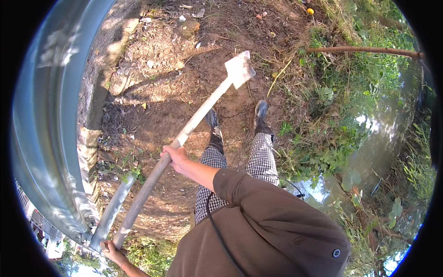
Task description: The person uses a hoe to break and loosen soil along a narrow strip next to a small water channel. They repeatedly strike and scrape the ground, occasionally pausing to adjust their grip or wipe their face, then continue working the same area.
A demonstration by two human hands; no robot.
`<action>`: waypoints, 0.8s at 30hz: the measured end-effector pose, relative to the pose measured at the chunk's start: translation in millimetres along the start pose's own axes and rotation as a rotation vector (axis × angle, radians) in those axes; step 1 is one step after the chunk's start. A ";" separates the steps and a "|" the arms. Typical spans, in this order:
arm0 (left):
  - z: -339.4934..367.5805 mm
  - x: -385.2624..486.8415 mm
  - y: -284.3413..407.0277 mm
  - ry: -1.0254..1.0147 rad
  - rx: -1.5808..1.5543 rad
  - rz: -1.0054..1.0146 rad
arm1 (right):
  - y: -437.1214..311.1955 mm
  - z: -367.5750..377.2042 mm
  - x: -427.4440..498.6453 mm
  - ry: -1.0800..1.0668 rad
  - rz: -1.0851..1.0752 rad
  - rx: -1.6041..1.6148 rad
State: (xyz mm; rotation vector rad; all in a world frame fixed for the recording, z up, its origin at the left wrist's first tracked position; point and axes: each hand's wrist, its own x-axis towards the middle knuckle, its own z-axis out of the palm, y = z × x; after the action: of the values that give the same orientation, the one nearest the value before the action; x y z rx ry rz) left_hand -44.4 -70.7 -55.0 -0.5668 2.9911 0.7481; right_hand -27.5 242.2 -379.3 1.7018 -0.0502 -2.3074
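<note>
A long-handled digging tool with a wooden shaft [147, 187] slants across the view from lower left to upper centre. Its flat, squarish blade [239, 69] is washed out by sunlight, beyond my boots and over bare soil; whether it touches the ground I cannot tell. My right hand [176, 158] grips the shaft around its middle, the arm reaching across my body. Down at the lower left, my left hand [115, 253] is closed around the shaft's near end. My rubber boots [261, 112] stand apart on the brown dirt [238, 149].
A bluish metal sheet wall [52, 121] curves along the left, with a concrete footing [90, 104] at its base. Beside the shaft leans a grey post [113, 211]. Weeds [328, 145] cover the right side, where a bare branch [363, 51] juts in. Dark cord [221, 235] hangs over my shirt.
</note>
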 end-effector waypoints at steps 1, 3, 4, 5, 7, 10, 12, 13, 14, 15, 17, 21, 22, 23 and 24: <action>-11.2 -0.8 5.6 0.021 0.041 -0.040 | 2.4 9.9 -4.6 -0.076 0.004 -0.005; -4.2 10.4 20.7 0.009 -0.018 -0.115 | -14.7 19.6 2.1 -0.168 -0.038 0.017; -6.6 27.3 2.6 -0.074 -0.119 -0.083 | -31.7 15.8 13.3 -0.206 -0.054 0.038; 55.6 18.0 53.2 -0.050 -0.190 -0.109 | -62.9 6.2 33.2 -0.226 -0.099 0.067; 142.8 -10.2 98.4 -0.066 -0.045 -0.027 | -148.0 -26.6 30.1 -0.089 -0.247 0.010; 195.0 -29.6 159.9 -0.190 -0.188 -0.121 | -209.6 -69.3 47.2 -0.033 -0.343 0.025; 188.7 -26.9 156.9 -0.204 -0.183 -0.021 | -197.1 -68.2 34.8 0.037 -0.374 0.099; 185.4 -19.5 145.6 -0.217 -0.173 0.039 | -186.1 -75.1 31.0 0.022 -0.368 0.196; 181.8 -6.7 129.0 -0.231 -0.164 0.101 | -180.5 -82.9 26.7 -0.012 -0.372 0.264; 178.4 -2.9 109.9 -0.256 -0.163 0.143 | -175.7 -101.1 18.1 -0.027 -0.384 0.318; 197.5 -16.8 113.9 -0.353 -0.186 0.157 | -179.9 -145.1 10.2 0.096 -0.433 0.375; 221.5 -22.4 82.2 -0.446 -0.178 0.154 | -175.7 -192.9 -15.3 0.191 -0.426 0.420; 220.2 -17.9 72.7 -0.458 -0.150 0.131 | -167.3 -194.1 -12.7 0.167 -0.413 0.447; 212.2 -17.3 59.6 -0.427 -0.140 0.106 | -159.1 -194.4 -8.2 0.142 -0.398 0.472; 199.5 -17.4 46.8 -0.398 -0.131 0.093 | -154.7 -192.8 -1.6 0.112 -0.389 0.504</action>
State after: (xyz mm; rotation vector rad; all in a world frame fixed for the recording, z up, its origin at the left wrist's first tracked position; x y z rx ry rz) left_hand -60.2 64.8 -208.9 -0.2441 2.6276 0.9416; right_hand 124.0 417.1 -466.3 2.2523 -0.3319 -2.6299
